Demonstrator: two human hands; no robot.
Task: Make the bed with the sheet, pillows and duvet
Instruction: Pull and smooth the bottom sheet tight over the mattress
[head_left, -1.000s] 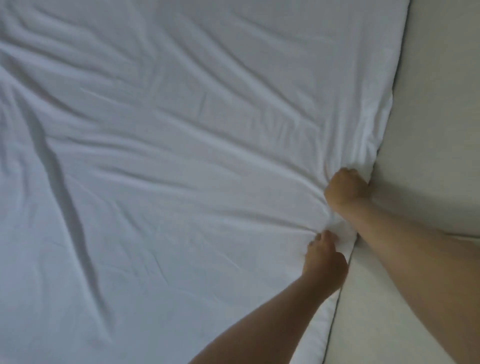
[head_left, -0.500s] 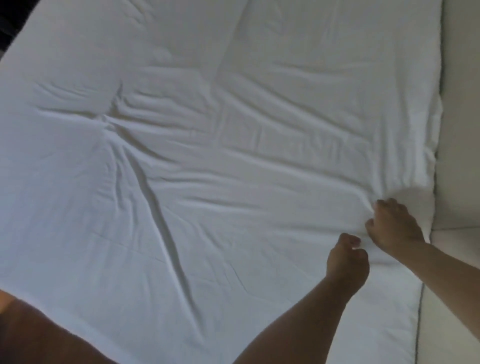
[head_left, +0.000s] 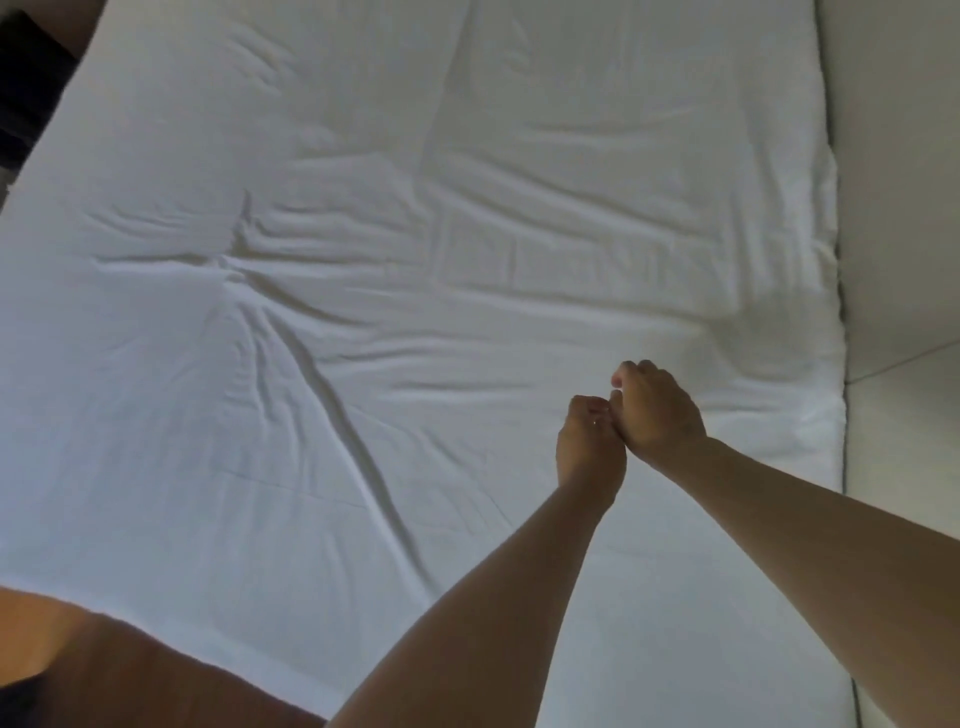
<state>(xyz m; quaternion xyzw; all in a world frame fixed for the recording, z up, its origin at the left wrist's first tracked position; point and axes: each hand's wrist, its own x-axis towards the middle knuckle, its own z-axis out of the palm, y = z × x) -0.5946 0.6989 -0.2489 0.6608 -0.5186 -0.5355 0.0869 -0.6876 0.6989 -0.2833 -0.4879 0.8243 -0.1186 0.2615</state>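
Note:
A white sheet (head_left: 363, 312) lies spread over the mattress and fills most of the head view, creased with long folds running toward the lower right. My left hand (head_left: 589, 447) and my right hand (head_left: 657, 410) hover together above the sheet's right part, knuckles touching each other. Both have their fingers curled into loose fists, and no fabric shows between them. The sheet's right edge (head_left: 831, 291) runs along the mattress side. No pillows or duvet are in view.
A pale beige padded surface (head_left: 904, 208) borders the bed on the right. A dark area (head_left: 26, 88) shows past the top left corner. A brown surface (head_left: 130, 686) lies below the sheet's near edge at the bottom left.
Both hands have let go of the sheet's right edge and drawn back left over the bed, coming together. The view has pulled back, showing more of the bed.

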